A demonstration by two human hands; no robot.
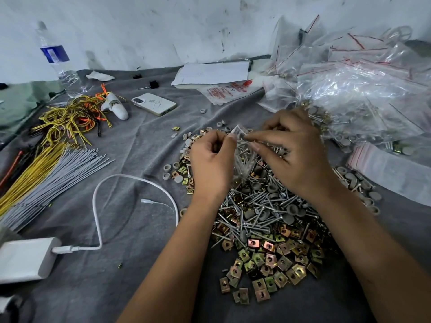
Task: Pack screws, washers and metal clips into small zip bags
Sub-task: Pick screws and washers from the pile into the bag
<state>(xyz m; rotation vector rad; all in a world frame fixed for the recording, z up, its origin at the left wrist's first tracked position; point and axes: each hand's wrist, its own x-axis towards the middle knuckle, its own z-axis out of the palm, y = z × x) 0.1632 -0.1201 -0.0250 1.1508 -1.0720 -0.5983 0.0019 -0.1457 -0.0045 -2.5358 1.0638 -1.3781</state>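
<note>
A small clear zip bag (242,157) hangs between my two hands above the parts pile, with screws showing inside it. My left hand (212,159) pinches the bag's top edge on the left. My right hand (293,150) pinches the same top edge from the right. Below them lie silver screws (258,206), grey round washers (293,210) and gold square metal clips (270,257), heaped on the grey cloth (140,159). A flat stack of empty zip bags (382,164) lies at the right.
Filled bags (363,89) pile up at the back right. A phone (154,104), a water bottle (58,61), papers (214,73), yellow wires (70,117), grey cable ties (58,169) and a white charger (25,257) with its cable lie on the left.
</note>
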